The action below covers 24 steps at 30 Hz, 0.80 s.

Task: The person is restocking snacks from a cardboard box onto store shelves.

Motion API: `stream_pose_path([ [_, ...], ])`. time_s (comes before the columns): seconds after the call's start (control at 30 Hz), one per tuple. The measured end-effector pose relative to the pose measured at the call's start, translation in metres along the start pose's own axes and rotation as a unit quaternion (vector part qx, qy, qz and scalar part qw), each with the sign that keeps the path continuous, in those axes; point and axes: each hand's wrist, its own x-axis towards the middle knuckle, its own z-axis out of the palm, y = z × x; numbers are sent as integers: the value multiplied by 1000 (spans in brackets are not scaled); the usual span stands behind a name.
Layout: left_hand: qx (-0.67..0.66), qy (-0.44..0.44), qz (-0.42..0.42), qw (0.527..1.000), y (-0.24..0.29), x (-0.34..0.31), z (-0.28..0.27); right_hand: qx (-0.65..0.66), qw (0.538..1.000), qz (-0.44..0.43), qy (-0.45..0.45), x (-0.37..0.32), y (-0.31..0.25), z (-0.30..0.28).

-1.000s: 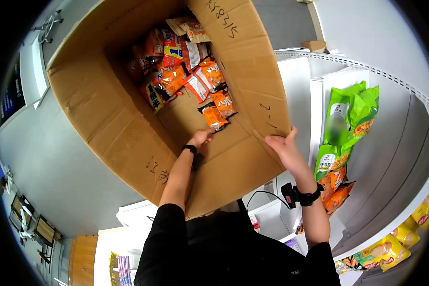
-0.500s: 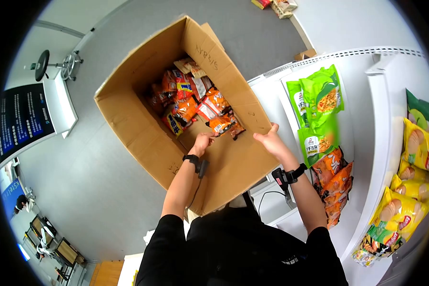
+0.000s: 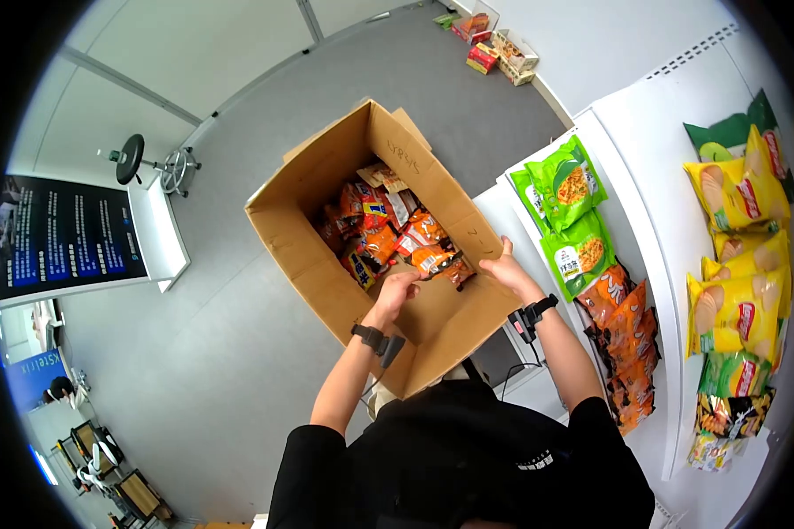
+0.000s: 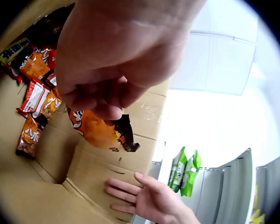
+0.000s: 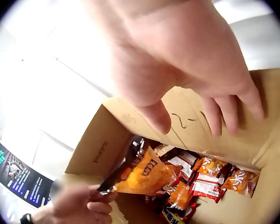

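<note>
In the head view, my left hand (image 3: 395, 295) is over the open cardboard box (image 3: 295, 251). Its thumb and fingers pinch a corner of an orange snack bag (image 5: 149, 175) with dark ends, which is raised over the other bags in the right wrist view. My right hand (image 3: 508, 271) rests on the box's right flap, thumb spread and fingers extended, holding no bag. Inside the box lie several orange snack bags (image 5: 207, 165), a red-and-white bag (image 5: 207, 185), and a yellow-labelled bag (image 3: 359, 270). In the left wrist view, my hand hides part of the pinched bag (image 4: 100, 133).
To the right, a white shelf holds green snack bags (image 3: 576, 247) and orange bags (image 3: 625, 344). Yellow chip bags (image 3: 739, 304) stand on another shelf beyond. A wheeled stool (image 3: 132, 159) and a dark display panel (image 3: 66, 234) are at left; small boxes (image 3: 483, 58) lie on the floor ahead.
My left hand has taken hold of an orange bag and lifted it. My right hand stays at the flap. The head view has shifted, showing the box smaller and more shelf and floor.
</note>
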Motion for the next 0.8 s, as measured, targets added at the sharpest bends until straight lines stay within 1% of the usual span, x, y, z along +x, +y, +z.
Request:
stream_pose_path([
  [0.1,1,3,24,1000,7,-25,2,-108,993,-23,30,-32,-20,7],
  [0.2,5,-18,38,999,11,-45,-6,-145,983,-110,-36,-62,-27,21],
  [0.23,8,-18,37,999,13,-51,-7,-133,983,-117,-58,-75,-33,27],
  [0.33,28,-34,57,997,21,-71,-10,-197,941,-265,-72,-91,-25,42],
  [0.37,23,-42,61,997,24,-77,-10,-177,945,-262,-81,-95,-23,47],
  [0.47,8,-64,71,995,35,-100,-9,-198,931,-300,-58,-116,-31,57],
  [0.57,6,-82,88,993,45,-120,-8,-154,934,-316,-55,-133,-34,69],
  [0.67,17,-92,106,990,54,-137,-8,-69,942,-323,-60,-145,-29,81],
  [0.77,7,-106,113,988,63,-150,-7,-121,940,-320,-3,-147,-15,90],
  [0.8,5,-108,111,988,65,-155,-6,-125,943,-309,8,-156,-19,92],
])
